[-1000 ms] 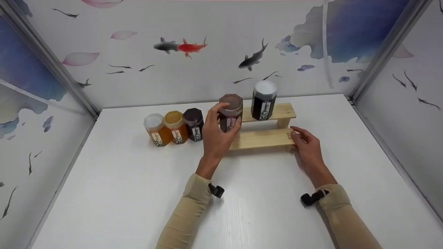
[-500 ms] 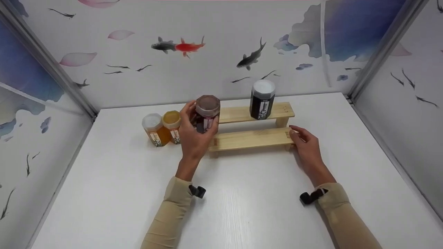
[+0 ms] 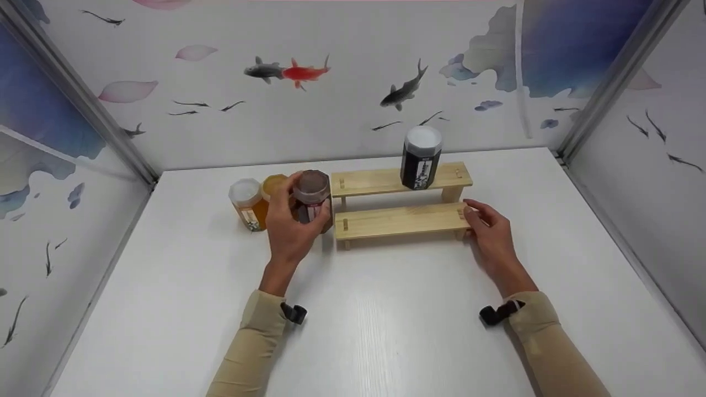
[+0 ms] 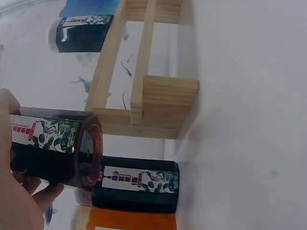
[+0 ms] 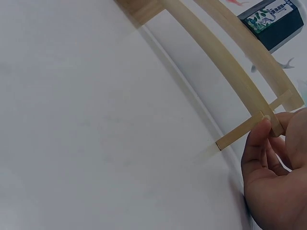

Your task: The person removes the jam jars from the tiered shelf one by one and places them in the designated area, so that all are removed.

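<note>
My left hand (image 3: 292,234) grips a dark octagonal jar (image 3: 313,201) with a brownish translucent lid, fingers and thumb around its sides. In the left wrist view this jar (image 4: 53,146) is raised off the table, its base close to another dark jar (image 4: 139,184) that stands there. A two-step wooden rack (image 3: 402,223) is just right of the held jar. Pinched between thumb and fingers of my right hand (image 3: 492,237) is the right end of the lower step; the right wrist view shows the thumb on top of the board.
On the upper step stands a black jar (image 3: 422,160) with a white lid. Left of my left hand are an amber jar with a whitish lid (image 3: 245,193) and one with a yellow lid (image 3: 273,184), partly hidden. A patterned wall panel (image 3: 331,121) rises behind the white table (image 3: 386,331).
My left hand has carried the dark jar leftward from over the rack, and lower, to in front of the jar row. The right hand stays at the rack's end.
</note>
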### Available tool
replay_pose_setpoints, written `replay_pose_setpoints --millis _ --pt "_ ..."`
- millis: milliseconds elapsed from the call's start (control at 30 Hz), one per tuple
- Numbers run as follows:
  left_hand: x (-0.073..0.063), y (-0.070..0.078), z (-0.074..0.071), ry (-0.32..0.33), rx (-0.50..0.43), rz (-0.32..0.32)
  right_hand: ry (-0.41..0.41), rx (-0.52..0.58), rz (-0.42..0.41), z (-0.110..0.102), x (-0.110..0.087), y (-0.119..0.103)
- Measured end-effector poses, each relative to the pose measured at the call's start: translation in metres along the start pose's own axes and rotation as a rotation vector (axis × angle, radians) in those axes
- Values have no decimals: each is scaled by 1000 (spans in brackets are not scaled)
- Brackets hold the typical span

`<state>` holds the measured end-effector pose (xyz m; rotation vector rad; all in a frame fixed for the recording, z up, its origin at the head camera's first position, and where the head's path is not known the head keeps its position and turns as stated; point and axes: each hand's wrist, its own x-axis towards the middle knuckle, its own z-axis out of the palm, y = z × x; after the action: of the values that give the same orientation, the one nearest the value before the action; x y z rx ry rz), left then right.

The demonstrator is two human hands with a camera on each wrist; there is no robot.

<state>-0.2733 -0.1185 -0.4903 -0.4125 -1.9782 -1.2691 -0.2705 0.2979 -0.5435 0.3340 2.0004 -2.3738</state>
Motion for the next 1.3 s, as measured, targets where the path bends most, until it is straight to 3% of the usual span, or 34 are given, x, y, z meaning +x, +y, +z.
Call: replay_pose_setpoints --millis 333,533,833,1300 --pt "-12 -20 -1 -109 135 -59 4 -74 7 -1 -1 -1" --pt "-15 -28 -3 -184 182 -69 0 -63 -6 -1 -1 0" --pt "-14 -34 -10 -269 141 -119 18 -75 -22 0 0 1" --pt "-11 -35 -16 -340 65 -182 23 -129 -37 -1 1 2"
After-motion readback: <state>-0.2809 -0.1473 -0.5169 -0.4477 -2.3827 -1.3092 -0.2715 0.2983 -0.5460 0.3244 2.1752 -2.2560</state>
